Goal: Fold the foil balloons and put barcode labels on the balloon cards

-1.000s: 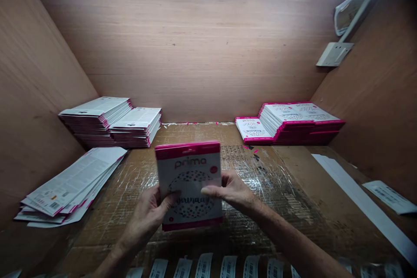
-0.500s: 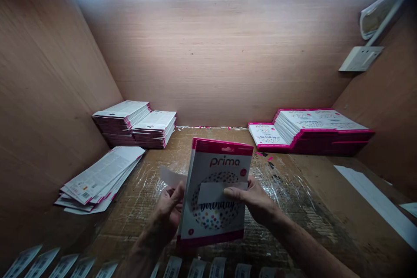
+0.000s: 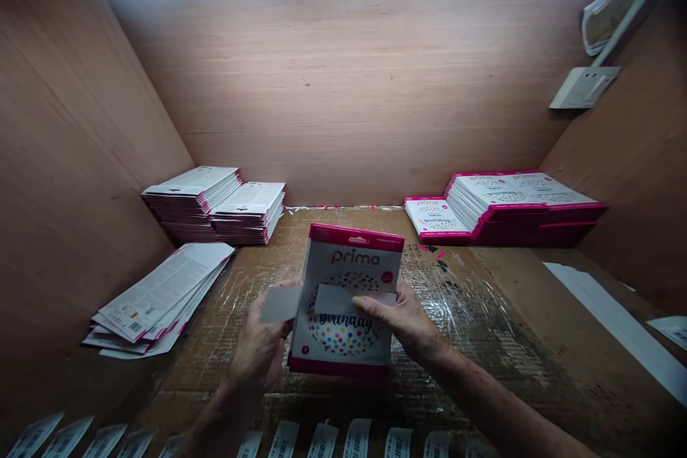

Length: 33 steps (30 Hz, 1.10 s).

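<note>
Though left hand's (image 3: 256,347) hold is unclear, right hand (image 3: 412,320) pinches packet (image 3: 343,335) endwise, header (image 3: 378,239) up.

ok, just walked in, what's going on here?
A person holds what looks like a bundle of prima packets, front to camera, above cardboard. The right hand grips its right side, thumb on a pale strip across the front. At the left side is the left hand, with a pale flap jutting out; can't tell if it's the same strip. More packs sit in a left pile and a right pile behind.
</note>
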{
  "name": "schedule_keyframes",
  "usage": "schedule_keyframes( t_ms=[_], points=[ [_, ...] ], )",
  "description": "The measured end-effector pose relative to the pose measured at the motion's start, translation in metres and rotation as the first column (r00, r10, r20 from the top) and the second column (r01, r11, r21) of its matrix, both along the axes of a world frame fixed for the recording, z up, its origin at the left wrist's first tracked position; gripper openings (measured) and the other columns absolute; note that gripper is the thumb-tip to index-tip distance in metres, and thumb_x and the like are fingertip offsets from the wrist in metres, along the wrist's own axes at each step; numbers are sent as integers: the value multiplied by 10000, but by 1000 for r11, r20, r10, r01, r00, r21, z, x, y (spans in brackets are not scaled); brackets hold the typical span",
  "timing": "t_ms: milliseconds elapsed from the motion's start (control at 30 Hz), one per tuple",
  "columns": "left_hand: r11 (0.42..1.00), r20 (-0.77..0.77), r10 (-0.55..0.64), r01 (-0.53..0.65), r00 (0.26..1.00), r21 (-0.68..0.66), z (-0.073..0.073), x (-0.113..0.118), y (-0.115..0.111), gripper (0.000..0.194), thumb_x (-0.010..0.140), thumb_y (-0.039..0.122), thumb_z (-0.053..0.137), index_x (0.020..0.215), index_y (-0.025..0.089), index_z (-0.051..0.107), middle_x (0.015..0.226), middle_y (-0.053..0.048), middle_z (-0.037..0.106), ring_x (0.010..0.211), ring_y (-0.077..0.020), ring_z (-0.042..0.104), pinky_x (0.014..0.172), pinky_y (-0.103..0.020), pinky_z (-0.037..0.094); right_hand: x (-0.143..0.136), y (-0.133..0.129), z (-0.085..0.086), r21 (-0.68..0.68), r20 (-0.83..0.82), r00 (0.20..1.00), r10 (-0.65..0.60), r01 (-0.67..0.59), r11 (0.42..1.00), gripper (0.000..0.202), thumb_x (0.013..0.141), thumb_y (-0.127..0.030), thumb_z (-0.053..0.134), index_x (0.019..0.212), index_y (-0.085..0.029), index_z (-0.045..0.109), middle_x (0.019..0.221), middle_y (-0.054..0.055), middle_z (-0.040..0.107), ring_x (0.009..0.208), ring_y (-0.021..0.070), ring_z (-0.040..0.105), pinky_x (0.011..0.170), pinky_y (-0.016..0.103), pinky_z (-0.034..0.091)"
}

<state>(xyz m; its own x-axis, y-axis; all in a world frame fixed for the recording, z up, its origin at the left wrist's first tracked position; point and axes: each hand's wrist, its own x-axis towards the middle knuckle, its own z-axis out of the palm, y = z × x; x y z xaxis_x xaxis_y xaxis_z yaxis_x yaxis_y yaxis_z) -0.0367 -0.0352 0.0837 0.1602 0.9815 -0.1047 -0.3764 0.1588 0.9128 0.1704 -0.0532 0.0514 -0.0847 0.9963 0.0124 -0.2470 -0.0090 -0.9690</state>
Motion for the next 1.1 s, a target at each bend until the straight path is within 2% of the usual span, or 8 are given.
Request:
schedule_keyframes(
  t_ms=[67,200,300,567,633,767,967,1100],
  points=[
    [999,-30,-39,39,999,-4,-1,2,3,326,638,419,839,800,187,678,654,44,679,541,-79,568,491,-148,437,-2,-2,2,18,8,1000,8,-8,1000,364,671,-403,812,951,-182,736,956,69,742,857,234,699,805,400,573],
    [950,-17,-301,298,954,-95,-3,-3,5,408,761,512,708,954,153,687,736,-29,716,629,-139,623,581,-214,504,0,-4,6,-8,25,998,50,-49,999,361,675,-394,810,952,-173,736,936,72,743,825,234,699,781,404,584],
    [917,-58,-398,394,916,-70,-3,-10,4,418,762,511,707,896,116,706,754,-67,728,622,-150,626,586,-231,514,4,-4,7,10,20,993,116,-116,993,336,690,-383,800,946,-176,736,964,72,739,868,237,692,810,407,577],
    [969,-260,-240,245,935,-12,-10,-6,1,349,772,459,711,848,119,696,719,-62,727,600,-175,649,560,-257,524,-2,-3,7,-94,39,993,108,-103,990,395,610,-385,841,916,-162,729,919,74,742,834,236,695,823,426,558],
    [952,-234,-305,301,923,-54,-10,-7,2,342,775,451,711,840,115,701,710,-66,726,601,-175,653,580,-267,537,-3,-4,6,-101,16,992,128,-126,987,400,607,-380,842,921,-161,725,916,71,742,837,234,695,825,421,557],
    [859,-122,-511,499,851,-116,-4,-12,5,350,779,424,719,881,89,732,728,-93,739,637,-187,675,624,-275,556,0,-8,5,-76,-31,977,209,-210,975,401,655,-384,813,975,-161,719,939,69,737,854,229,692,809,385,559],
    [858,-93,-512,504,854,-99,-6,-13,6,277,802,348,716,890,88,751,738,-96,751,624,-167,674,614,-250,554,3,-10,2,-102,-69,974,215,-221,970,404,713,-411,777,1017,-152,712,905,73,736,832,232,696,772,364,564],
    [838,-47,-542,535,839,-105,-6,-16,8,326,793,363,723,969,89,740,802,-113,759,655,-188,687,618,-258,551,0,-10,2,-109,-71,980,184,-191,976,446,699,-435,787,1031,-150,700,914,81,734,844,249,697,756,367,572]
  ],
)
